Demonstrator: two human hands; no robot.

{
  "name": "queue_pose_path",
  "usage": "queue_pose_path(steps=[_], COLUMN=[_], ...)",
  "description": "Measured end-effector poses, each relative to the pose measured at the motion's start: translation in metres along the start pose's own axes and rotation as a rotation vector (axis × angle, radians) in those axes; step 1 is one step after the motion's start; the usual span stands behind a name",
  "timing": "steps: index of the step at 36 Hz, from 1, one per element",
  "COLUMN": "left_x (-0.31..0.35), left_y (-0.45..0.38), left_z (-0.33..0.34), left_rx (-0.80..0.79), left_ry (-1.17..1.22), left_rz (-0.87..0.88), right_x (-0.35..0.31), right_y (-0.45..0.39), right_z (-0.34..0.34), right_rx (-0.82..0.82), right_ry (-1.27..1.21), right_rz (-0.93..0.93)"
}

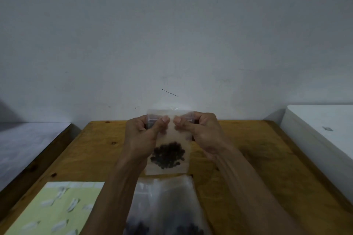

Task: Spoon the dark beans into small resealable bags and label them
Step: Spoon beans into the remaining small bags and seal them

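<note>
You're pinching bag [168, 139] top above counter [99, 149], left hand [142, 135] and right hand [202, 135] fingers clamping seal over beans [168, 155]; label probably coming next.

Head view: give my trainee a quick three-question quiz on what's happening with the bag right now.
1. True or false: both hands pinch the top edge of the small bag.
2. Where do the dark beans sit in it? A) near the top B) in the lower part C) spread across the wooden table
3. What lies at the table's lower left?

Key: 1 true: left hand and right hand both pinch it. 2 B. 3 The yellow label sheet.
</note>
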State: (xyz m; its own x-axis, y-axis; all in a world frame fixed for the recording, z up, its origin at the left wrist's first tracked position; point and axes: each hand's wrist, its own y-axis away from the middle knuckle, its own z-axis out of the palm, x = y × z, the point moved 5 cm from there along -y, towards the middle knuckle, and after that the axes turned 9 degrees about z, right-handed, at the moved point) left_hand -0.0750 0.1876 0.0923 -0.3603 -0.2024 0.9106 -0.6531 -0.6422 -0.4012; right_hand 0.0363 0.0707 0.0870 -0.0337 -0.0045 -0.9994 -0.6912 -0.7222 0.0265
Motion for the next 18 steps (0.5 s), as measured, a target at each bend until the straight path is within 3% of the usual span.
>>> queue_pose_path(steps=[5,18], left_x=[-0.005,-0.009], left_y=[0.0,0.012], left_z=[-0.015,-0.031], left_rx=[0.041,0.087], left_ry=[0.131,0.161], left_rz=[-0.072,-0.14], right_x=[-0.004,-0.001], right_y=[0.008,0.019], right_z=[-0.003,0.006], right_rx=[-0.014,0.019], right_ry=[-0.063,-0.108], right_rz=[0.06,0.111])
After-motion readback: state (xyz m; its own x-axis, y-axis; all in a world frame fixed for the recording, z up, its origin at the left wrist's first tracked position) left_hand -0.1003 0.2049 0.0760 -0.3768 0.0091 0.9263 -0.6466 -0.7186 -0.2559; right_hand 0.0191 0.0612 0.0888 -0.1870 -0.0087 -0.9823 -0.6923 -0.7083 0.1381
